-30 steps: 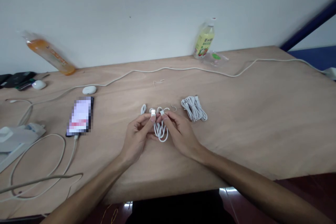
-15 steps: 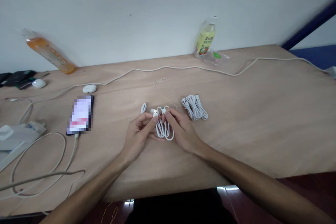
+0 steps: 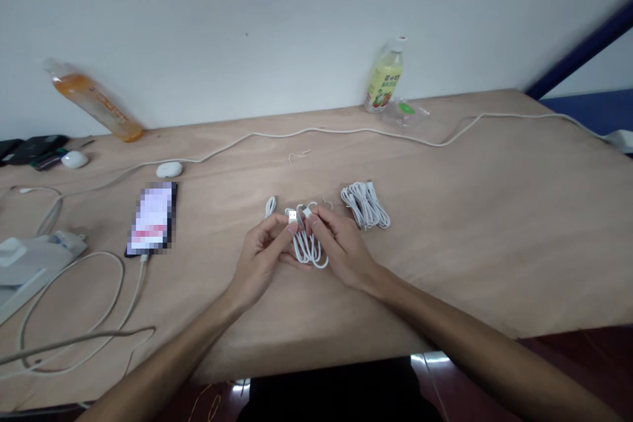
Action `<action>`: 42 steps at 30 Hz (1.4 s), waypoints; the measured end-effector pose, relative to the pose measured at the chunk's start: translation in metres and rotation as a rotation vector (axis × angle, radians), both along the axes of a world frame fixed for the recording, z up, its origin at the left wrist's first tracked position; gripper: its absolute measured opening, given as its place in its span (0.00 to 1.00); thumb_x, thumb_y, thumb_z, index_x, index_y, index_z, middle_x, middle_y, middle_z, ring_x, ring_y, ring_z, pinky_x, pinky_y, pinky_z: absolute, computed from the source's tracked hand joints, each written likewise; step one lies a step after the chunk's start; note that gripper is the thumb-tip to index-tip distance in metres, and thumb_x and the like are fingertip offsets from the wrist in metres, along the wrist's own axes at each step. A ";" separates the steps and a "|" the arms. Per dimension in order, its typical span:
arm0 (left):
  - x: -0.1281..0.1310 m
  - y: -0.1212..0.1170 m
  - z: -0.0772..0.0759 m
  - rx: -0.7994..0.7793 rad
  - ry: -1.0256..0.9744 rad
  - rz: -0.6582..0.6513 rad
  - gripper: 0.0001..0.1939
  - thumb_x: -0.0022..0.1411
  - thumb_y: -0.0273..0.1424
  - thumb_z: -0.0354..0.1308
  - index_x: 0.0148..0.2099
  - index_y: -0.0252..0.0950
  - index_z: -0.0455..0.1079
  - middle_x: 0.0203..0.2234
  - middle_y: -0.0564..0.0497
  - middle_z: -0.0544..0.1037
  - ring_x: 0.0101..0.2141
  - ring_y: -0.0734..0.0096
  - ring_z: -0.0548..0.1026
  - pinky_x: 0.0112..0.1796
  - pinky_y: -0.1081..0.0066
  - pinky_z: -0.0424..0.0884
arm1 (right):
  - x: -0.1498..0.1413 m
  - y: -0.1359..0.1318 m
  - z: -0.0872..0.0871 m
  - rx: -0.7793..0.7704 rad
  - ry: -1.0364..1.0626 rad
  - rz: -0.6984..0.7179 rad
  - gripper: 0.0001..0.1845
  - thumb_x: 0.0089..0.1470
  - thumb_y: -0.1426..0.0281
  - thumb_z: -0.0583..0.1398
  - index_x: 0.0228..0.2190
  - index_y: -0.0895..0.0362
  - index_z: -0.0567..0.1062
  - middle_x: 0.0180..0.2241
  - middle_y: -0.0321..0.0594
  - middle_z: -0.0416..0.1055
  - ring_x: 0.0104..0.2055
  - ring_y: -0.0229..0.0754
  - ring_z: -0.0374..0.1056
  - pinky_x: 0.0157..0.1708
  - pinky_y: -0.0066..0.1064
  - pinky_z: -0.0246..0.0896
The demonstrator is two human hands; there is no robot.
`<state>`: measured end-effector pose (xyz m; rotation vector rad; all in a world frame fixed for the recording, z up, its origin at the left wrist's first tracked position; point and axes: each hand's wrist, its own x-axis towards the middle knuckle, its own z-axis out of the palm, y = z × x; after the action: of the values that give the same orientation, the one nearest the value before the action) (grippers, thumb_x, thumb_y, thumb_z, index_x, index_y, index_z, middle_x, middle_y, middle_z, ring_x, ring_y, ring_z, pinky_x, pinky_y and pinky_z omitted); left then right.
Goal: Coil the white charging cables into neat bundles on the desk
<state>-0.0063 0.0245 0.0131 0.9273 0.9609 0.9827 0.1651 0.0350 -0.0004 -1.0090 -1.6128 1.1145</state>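
Note:
A white USB cable (image 3: 307, 249), looped into a small coil, is held between both hands above the tabletop. My left hand (image 3: 261, 253) is closed on it, with the thumb against the USB plug (image 3: 293, 216), whose metal end points away from me. My right hand (image 3: 345, 241) pinches the cable's other end (image 3: 307, 212) between thumb and fingers. To the right lies a bundle of white cables (image 3: 366, 204), apart from the hands. Just beyond my left fingers rests another small white cable coil (image 3: 270, 206), partly hidden.
On the left are a phone (image 3: 151, 219) with a charging cable, a white earbud case (image 3: 169, 169) and a white plastic object (image 3: 34, 257). An orange bottle (image 3: 96, 104) and a yellow bottle (image 3: 384, 79) stand by the wall. A long white cord (image 3: 366, 130) crosses the table (image 3: 469, 231).
The hands and the coil stay almost in place. The USB plug and the other cable end have shifted very slightly, and the whole view has moved down a little.

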 end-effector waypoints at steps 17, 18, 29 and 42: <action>0.003 -0.002 0.006 0.032 0.082 0.026 0.25 0.58 0.52 0.76 0.39 0.35 0.77 0.25 0.51 0.84 0.24 0.65 0.83 0.24 0.70 0.82 | 0.001 -0.002 -0.002 -0.018 -0.004 -0.002 0.17 0.72 0.62 0.53 0.29 0.51 0.64 0.26 0.31 0.63 0.28 0.40 0.59 0.30 0.35 0.52; 0.003 -0.003 0.006 0.036 0.087 0.029 0.25 0.58 0.52 0.76 0.38 0.35 0.77 0.25 0.51 0.84 0.24 0.65 0.82 0.24 0.70 0.81 | 0.000 -0.002 -0.002 -0.024 -0.003 0.003 0.17 0.72 0.62 0.53 0.29 0.51 0.63 0.26 0.31 0.63 0.27 0.39 0.59 0.30 0.34 0.52; 0.004 -0.005 0.007 0.098 0.138 0.037 0.21 0.62 0.50 0.74 0.37 0.37 0.78 0.24 0.52 0.83 0.23 0.68 0.81 0.26 0.72 0.80 | -0.001 -0.003 -0.002 -0.043 -0.004 0.004 0.19 0.73 0.60 0.53 0.28 0.51 0.63 0.25 0.32 0.62 0.27 0.40 0.59 0.30 0.35 0.53; 0.004 -0.008 0.006 0.148 0.163 0.065 0.21 0.63 0.49 0.73 0.34 0.37 0.76 0.24 0.53 0.82 0.22 0.70 0.79 0.25 0.73 0.79 | -0.001 -0.003 -0.001 -0.032 0.020 0.023 0.19 0.72 0.59 0.54 0.28 0.51 0.64 0.25 0.32 0.63 0.27 0.39 0.58 0.29 0.34 0.52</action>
<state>-0.0022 0.0168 0.0196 1.1193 1.0708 1.0558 0.1643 0.0319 -0.0012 -0.9993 -1.5986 1.1663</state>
